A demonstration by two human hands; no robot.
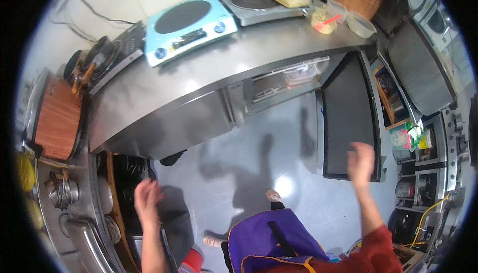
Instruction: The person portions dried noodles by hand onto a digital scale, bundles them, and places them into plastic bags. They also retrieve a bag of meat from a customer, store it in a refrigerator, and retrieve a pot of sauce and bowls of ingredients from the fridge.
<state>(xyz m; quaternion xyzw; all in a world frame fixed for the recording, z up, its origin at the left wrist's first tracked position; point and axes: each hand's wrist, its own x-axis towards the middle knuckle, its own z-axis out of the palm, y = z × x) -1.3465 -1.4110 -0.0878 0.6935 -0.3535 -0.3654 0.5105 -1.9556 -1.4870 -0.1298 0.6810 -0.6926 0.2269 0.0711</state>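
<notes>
My left hand [147, 200], blurred with its fingers loosely bent, is raised in front of an open compartment of dark items [129, 176]. Nothing shows in it. On the other side, my right hand [361, 163] appears over the swung-open undercounter fridge door [347, 120]; nothing is seen in its grasp, and I cannot tell whether it touches the door. The open fridge compartment [269, 90] holds wire racks and a clear plastic container [300, 74]. A purple apron [274, 232] covers my front.
The steel counter [209, 71] carries a light-blue electric hot plate [190, 26], a silver hot plate [257, 6], frying pans [99, 58] and a food tub with a red spatula [324, 24]. Shelving [418, 183] lines the right. A red container [192, 261] stands low, near my left side.
</notes>
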